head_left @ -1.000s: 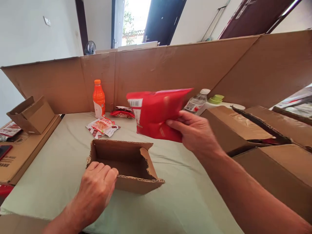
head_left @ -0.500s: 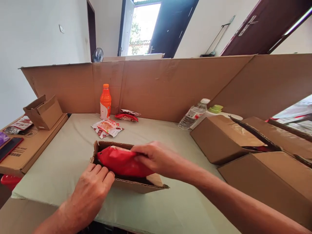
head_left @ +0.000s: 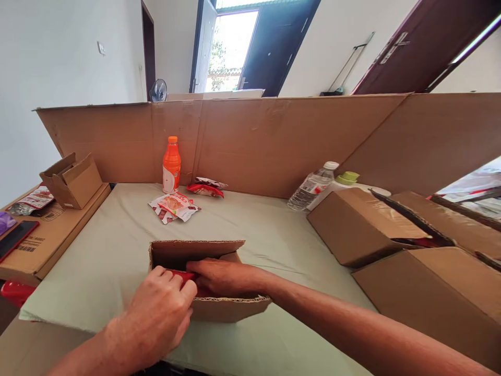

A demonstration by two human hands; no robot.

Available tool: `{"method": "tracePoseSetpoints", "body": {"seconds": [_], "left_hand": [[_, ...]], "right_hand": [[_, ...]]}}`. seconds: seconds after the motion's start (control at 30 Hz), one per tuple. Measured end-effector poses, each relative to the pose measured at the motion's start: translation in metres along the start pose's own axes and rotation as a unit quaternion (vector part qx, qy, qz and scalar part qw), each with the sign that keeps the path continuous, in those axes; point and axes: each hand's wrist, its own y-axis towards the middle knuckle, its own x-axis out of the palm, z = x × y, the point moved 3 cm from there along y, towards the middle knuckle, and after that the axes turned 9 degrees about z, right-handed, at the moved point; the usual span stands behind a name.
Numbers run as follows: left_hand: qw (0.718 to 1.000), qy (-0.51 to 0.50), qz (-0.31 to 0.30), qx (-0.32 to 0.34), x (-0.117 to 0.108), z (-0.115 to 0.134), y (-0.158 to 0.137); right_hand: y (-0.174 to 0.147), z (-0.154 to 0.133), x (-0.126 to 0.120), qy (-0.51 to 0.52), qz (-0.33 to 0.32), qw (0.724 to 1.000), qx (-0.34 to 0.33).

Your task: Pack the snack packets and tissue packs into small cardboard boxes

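Note:
An open cardboard box stands on the cloth-covered table in front of me. My left hand is closed over the near left part of its rim, fingers curled inward. My right hand reaches down inside, fingers closed on a red packet. Most of that packet is hidden by the box wall and both hands. Beyond the box lie white-and-red snack packets and a red packet with a silvery one. An orange drink bottle stands upright behind them.
A tall cardboard panel lines the back of the table. At right are larger cardboard boxes, with a clear water bottle leaning near them. A small open box and a phone rest on a flat carton at left.
My right hand has lowered the red packet from the box's opening down into it. My left hand has shifted slightly right along the rim. The box's far wall now shows upright.

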Motion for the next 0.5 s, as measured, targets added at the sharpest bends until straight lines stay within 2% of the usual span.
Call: {"method": "tracePoseSetpoints", "body": {"seconds": [0.1, 0.2, 0.27, 0.33, 0.4, 0.47, 0.5], "left_hand": [[0.999, 0.002, -0.049, 0.011, 0.004, -0.001, 0.006], [0.998, -0.015, -0.057, 0.029, 0.006, -0.003, 0.006], [0.998, -0.025, -0.052, 0.037, 0.007, -0.004, 0.005], [0.997, -0.032, -0.045, 0.045, 0.010, -0.005, 0.004], [0.998, -0.033, -0.026, 0.054, 0.016, -0.005, 0.002], [0.997, -0.027, 0.017, 0.071, 0.023, -0.007, 0.001], [0.995, -0.024, 0.047, 0.081, 0.027, -0.008, 0.001]], "right_hand": [[-0.003, 0.003, -0.002, 0.017, -0.014, 1.000, -0.002], [-0.012, 0.003, -0.008, 0.014, -0.015, 1.000, -0.021], [-0.022, 0.001, -0.018, 0.022, 0.020, 0.998, -0.057], [-0.032, 0.006, -0.037, 0.062, 0.107, 0.988, -0.089], [-0.036, 0.022, -0.064, 0.106, 0.227, 0.964, -0.091], [-0.029, 0.051, -0.092, 0.110, 0.351, 0.928, -0.053], [-0.020, 0.069, -0.104, 0.086, 0.400, 0.912, -0.011]]}}
